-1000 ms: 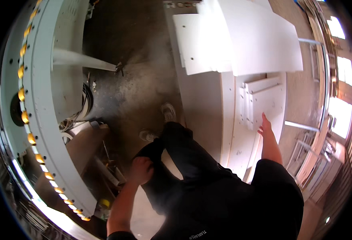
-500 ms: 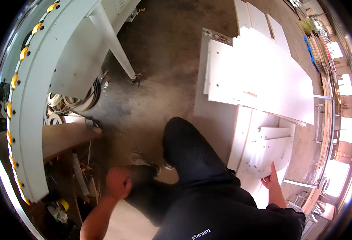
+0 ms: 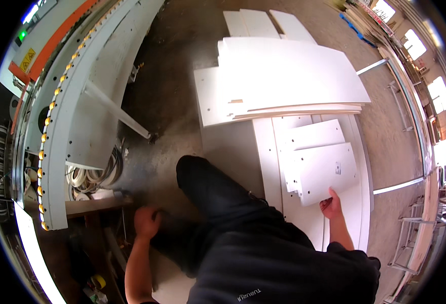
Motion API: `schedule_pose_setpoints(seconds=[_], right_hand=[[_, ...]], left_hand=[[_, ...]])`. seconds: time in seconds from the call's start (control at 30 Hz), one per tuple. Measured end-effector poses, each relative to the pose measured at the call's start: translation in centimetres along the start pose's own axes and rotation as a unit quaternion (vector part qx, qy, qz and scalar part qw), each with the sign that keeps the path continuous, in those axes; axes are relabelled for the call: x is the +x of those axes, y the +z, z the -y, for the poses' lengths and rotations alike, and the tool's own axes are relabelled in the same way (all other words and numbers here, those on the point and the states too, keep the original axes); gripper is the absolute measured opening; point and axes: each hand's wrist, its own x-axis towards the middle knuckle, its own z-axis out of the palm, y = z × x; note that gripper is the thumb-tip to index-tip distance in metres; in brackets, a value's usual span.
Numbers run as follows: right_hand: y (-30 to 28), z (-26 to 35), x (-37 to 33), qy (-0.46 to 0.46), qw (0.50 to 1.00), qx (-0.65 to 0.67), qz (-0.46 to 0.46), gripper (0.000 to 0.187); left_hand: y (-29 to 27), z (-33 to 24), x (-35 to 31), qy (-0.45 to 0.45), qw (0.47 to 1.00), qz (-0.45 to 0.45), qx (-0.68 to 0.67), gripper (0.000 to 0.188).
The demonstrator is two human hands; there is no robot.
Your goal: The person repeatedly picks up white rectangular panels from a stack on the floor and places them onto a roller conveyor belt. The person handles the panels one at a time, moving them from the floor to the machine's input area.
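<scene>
My right hand (image 3: 332,205) grips the near edge of a small white panel (image 3: 324,169), thumb on its upper face and the other fingers curled at the edge. This panel has drilled holes and a small printed label. It overlaps another small white panel (image 3: 314,134) with holes. Both are over long white boards (image 3: 271,167) on my right. My left hand (image 3: 147,222) is by my left knee, its fingers curled closed, with nothing visible in it.
A stack of large white panels (image 3: 294,71) stands beyond the small ones. To the left runs a long grey machine table (image 3: 78,109) with yellow rollers and a slanted leg (image 3: 119,111). Coiled edging strips (image 3: 98,172) lie beneath it. Metal rails (image 3: 398,186) border the right side.
My view has turned, so the panels appear farther left and more of the machine shows. The small panel's face now shows more squarely. My right hand stays at its edge; my left remains near the knee.
</scene>
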Motion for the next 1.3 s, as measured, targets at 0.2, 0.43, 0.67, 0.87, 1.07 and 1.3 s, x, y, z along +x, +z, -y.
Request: schedule_pose_setpoints(seconds=[0.2, 0.43, 0.67, 0.87, 1.07, 1.3], right_hand=[[10.1, -3.5, -4.9, -0.070, 0.988, 0.044, 0.128, 0.036], [27.3, -6.7, -8.1, -0.169, 0.927, -0.022, 0.334, 0.050], [44.9, -12.7, -12.2, -0.142, 0.899, -0.031, 0.414, 0.069], [54.6, -18.4, -17.5, -0.128, 0.858, -0.071, 0.492, 0.055], [61.8, -19.6, -24.9, -0.130, 0.815, -0.099, 0.556, 0.039], [68.4, -17.9, -26.3, -0.127, 0.654, -0.180, 0.724, 0.036]], left_hand=[[0.9, -0.4, -0.6, 0.004, 1.000, -0.013, -0.002, 0.015], [-10.5, -17.1, 1.5, 0.206, 0.959, -0.177, -0.079, 0.044], [-20.8, -19.0, 0.3, 0.328, 0.903, -0.205, 0.189, 0.043], [-24.8, -15.3, -1.1, 0.160, 0.890, -0.262, 0.337, 0.040], [-31.0, -13.5, -2.4, 0.056, 0.834, -0.329, 0.439, 0.032], [-39.2, -9.3, -1.8, 0.051, 0.812, -0.395, 0.427, 0.035]])
